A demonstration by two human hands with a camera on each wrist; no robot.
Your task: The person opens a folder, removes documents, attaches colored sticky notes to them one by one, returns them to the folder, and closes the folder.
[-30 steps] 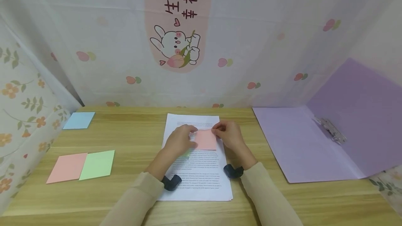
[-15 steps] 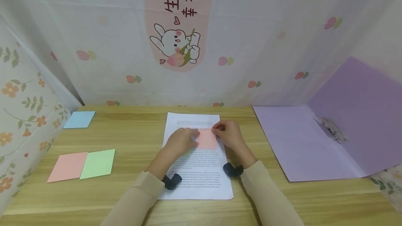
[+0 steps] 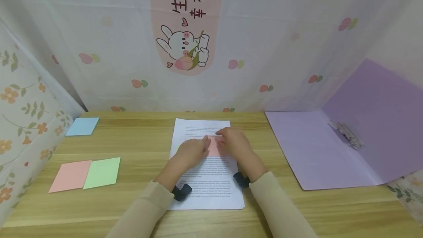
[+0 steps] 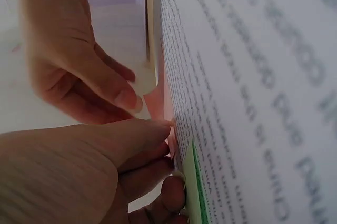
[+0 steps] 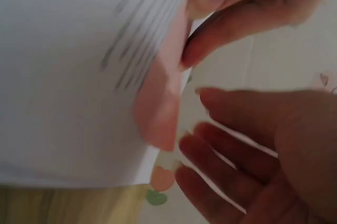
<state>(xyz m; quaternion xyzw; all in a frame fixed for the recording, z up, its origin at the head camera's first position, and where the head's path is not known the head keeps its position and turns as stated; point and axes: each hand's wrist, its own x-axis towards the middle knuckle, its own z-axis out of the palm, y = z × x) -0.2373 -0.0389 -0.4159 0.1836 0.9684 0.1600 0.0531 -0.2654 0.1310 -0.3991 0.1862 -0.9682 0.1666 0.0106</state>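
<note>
In the head view a pink sticky note (image 3: 215,148) lies over the upper part of a printed paper stack (image 3: 211,186). My left hand (image 3: 191,152) holds the note's left edge, its thumb and finger together at the note in the left wrist view. My right hand (image 3: 235,143) hovers at the note's right side. Its fingers (image 5: 221,153) are loosely extended and apart from the note in the right wrist view, where the note's free edge curls up from the page. A green sticky note (image 4: 196,187) shows on the paper beneath my left fingers.
To the left on the wooden table lie a blue sticky pad (image 3: 82,126), a pink pad (image 3: 70,176) and a light green pad (image 3: 102,173). An open purple folder (image 3: 307,153) with a metal clip (image 3: 346,135) stands at the right. A patterned curtain rises behind the table.
My right hand has let go of the note's upper right corner and moved slightly left over it. The left hand's fingers have drawn together at the note's left edge.
</note>
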